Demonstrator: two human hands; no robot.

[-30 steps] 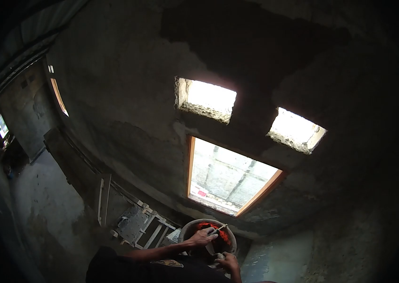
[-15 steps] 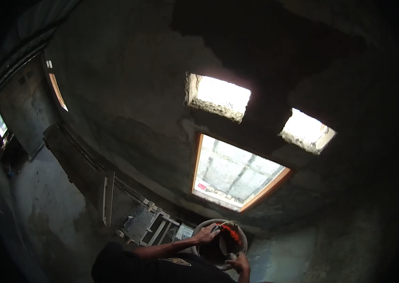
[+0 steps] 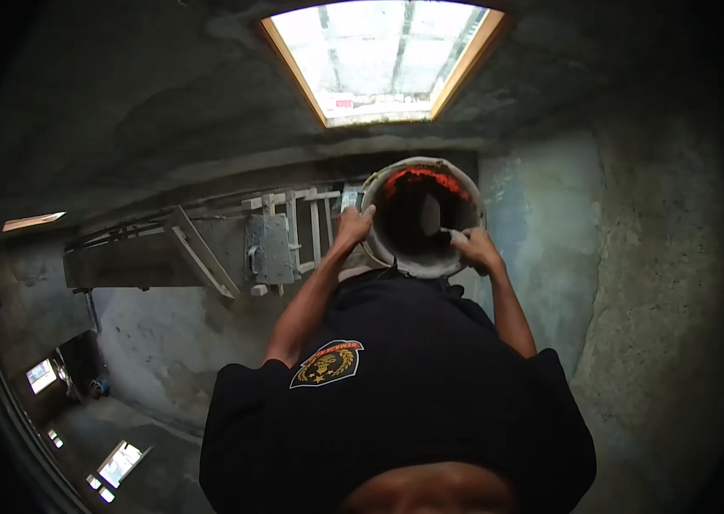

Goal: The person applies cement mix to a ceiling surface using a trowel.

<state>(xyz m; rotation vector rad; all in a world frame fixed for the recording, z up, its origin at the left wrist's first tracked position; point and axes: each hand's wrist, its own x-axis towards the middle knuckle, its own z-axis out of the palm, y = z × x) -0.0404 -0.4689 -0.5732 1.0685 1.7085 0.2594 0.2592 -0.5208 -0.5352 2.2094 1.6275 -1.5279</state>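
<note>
A round bucket (image 3: 479, 201) with a pale, crusted rim stands in front of me; bright orange-red shows along its inner far wall. My left hand (image 3: 355, 227) is closed on the rim at the bucket's left side. From the right, my right hand (image 3: 476, 248) reaches over the rim with its fingers wrapped round the handle of a trowel. The pale blade of the trowel (image 3: 431, 214) points into the dark inside of the bucket, where the contents are in deep shadow.
Left of the bucket are a wooden frame (image 3: 314, 230), a grey mortar-smeared board (image 3: 271, 248) and leaning planks (image 3: 204, 253). A wood-framed window (image 3: 379, 60) opens in the plastered wall ahead. Bare rough wall (image 3: 644, 300) rises on the right.
My view has swung down and levelled, bringing the bucket up toward the centre. My left hand has moved from over the bucket's opening to its left rim. The trowel stays in my right hand.
</note>
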